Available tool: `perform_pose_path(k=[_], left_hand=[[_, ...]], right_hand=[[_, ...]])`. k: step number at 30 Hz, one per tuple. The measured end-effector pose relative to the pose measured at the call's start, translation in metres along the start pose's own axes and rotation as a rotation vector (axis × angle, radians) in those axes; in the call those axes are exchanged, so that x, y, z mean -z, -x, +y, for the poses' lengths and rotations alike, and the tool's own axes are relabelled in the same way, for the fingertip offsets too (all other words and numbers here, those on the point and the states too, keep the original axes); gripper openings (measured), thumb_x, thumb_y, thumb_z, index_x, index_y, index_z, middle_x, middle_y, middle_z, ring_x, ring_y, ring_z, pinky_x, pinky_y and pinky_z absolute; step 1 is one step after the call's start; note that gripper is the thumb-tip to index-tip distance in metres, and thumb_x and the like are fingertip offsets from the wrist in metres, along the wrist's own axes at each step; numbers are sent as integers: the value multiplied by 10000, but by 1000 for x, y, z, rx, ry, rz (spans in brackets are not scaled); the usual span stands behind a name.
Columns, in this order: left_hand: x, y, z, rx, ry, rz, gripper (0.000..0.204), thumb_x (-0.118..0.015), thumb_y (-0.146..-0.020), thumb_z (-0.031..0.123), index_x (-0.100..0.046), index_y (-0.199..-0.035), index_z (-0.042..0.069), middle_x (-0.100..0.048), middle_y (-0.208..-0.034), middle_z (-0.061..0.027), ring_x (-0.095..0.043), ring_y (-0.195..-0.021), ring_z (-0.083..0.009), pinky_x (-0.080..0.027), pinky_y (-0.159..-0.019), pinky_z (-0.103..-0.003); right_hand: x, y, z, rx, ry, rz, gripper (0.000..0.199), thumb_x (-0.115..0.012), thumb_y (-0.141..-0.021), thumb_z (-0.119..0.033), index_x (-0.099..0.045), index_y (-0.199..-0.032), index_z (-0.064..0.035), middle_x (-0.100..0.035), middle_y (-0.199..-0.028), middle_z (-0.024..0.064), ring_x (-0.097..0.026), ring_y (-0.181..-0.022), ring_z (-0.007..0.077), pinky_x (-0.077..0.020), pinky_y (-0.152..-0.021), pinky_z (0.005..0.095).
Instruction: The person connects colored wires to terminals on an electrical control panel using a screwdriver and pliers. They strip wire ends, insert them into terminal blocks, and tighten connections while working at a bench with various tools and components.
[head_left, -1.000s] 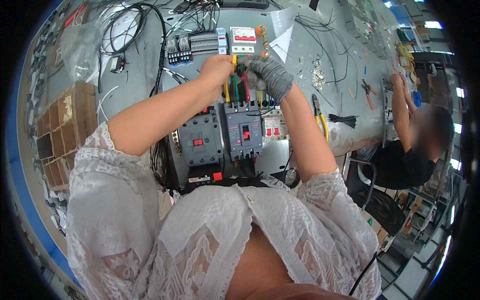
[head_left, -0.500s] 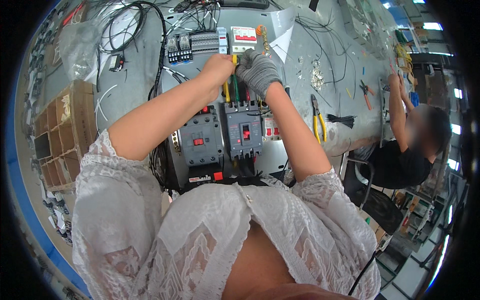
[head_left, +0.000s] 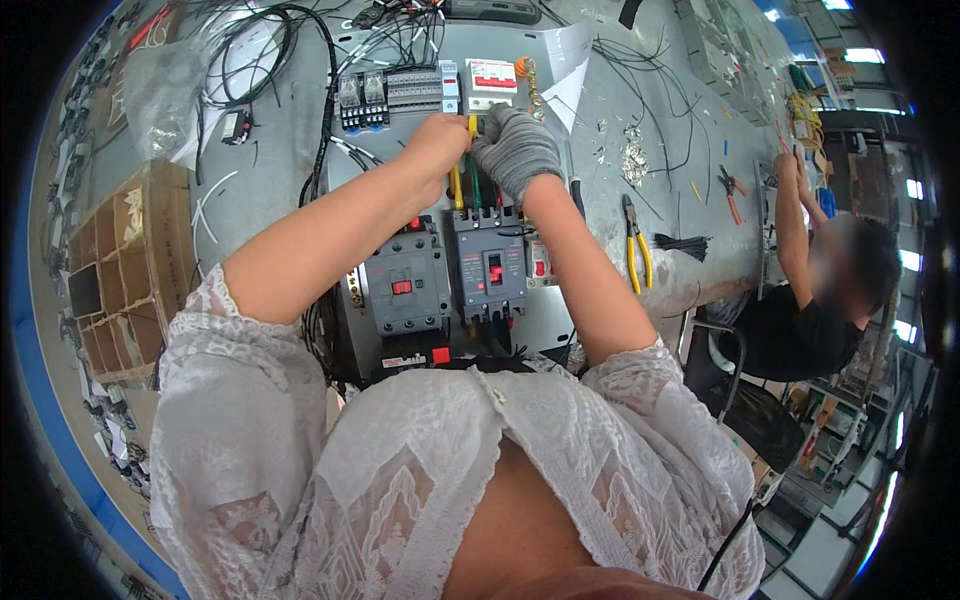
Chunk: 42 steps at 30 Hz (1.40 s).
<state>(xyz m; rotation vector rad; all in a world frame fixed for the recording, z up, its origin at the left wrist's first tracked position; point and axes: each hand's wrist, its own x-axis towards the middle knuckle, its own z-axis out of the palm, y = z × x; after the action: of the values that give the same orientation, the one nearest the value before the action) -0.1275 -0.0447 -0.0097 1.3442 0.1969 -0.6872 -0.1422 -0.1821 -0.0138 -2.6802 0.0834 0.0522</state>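
Observation:
My bare left hand [head_left: 438, 146] is closed around a yellow wire [head_left: 473, 126], near its upper end. Pressed close on the other side, my right hand [head_left: 518, 152], in a grey knit glove, has its fingers closed on the same wire; the fingertips are partly hidden. Below them, yellow, green [head_left: 476, 186] and red wires run up from the top of a dark grey circuit breaker [head_left: 490, 262] with a red toggle. A grey switch unit [head_left: 408, 283] with a red button sits to its left. Just beyond my hands is a white breaker [head_left: 491, 84] with a red bar.
On the metal panel [head_left: 432, 44] are relays [head_left: 363, 99] and a terminal block [head_left: 414, 92]. Yellow-handled pliers [head_left: 637, 246], black cable ties [head_left: 682, 246] and small metal terminals [head_left: 634, 160] lie rightward. A divided cardboard box [head_left: 160, 262] stands left. A co-worker [head_left: 815, 300] sits far right.
Both hands keep their grip by the yellow wire and have barely moved. The whole view has shifted slightly, and my right forearm sits a little further left.

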Motion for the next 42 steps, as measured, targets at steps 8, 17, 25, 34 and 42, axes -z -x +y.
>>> perform_pose_path(k=[8, 17, 25, 34, 42], left_hand=[[1, 3, 5, 75, 27, -64, 467, -438, -695, -61, -596, -1133, -33, -629, -1107, -89, -515, -1096, -187, -287, -1023, -297], [-2, 14, 16, 90, 12, -102, 431, -452, -740, -60, -574, -1154, -52, -608, -1160, -105, -511, -1124, -193, -311, -1024, -299], [15, -8, 12, -719, -1097, -47, 257, -554, -848, 27, -612, -1099, 8, -610, -959, -158, -613, -901, -301, -482, -800, -389], [3, 1, 39, -673, -1215, -93, 81, -601, -746, 79, -565, -809, 44, -628, -832, -134, -623, -829, -330, -502, -698, -443], [5, -3, 57, -1118, -1745, -158, 168, -567, -762, 47, -545, -929, 54, -618, -889, -113, -606, -898, -299, -500, -728, -405]], right_hand=[[-6, 5, 6, -99, -263, 28, 168, -672, -702, -155, -570, -768, -38, -611, -679, 143, -605, -663, 326, -505, -656, 388], [-18, 0, 12, -2, -465, 189, 178, -687, -689, -83, -535, -772, -46, -584, -667, 104, -572, -616, 257, -486, -619, 357], [-34, -11, 33, 13, -778, 130, 248, -698, -709, -23, -486, -830, -70, -498, -657, 10, -470, -596, 129, -441, -592, 283], [-48, -22, 44, 6, -605, 174, 218, -669, -731, -74, -525, -895, -62, -570, -678, 68, -560, -624, 219, -475, -632, 330], [-52, -25, 37, 3, -791, 190, 262, -652, -755, -101, -555, -997, -74, -628, -752, 92, -613, -698, 238, -490, -684, 344]])
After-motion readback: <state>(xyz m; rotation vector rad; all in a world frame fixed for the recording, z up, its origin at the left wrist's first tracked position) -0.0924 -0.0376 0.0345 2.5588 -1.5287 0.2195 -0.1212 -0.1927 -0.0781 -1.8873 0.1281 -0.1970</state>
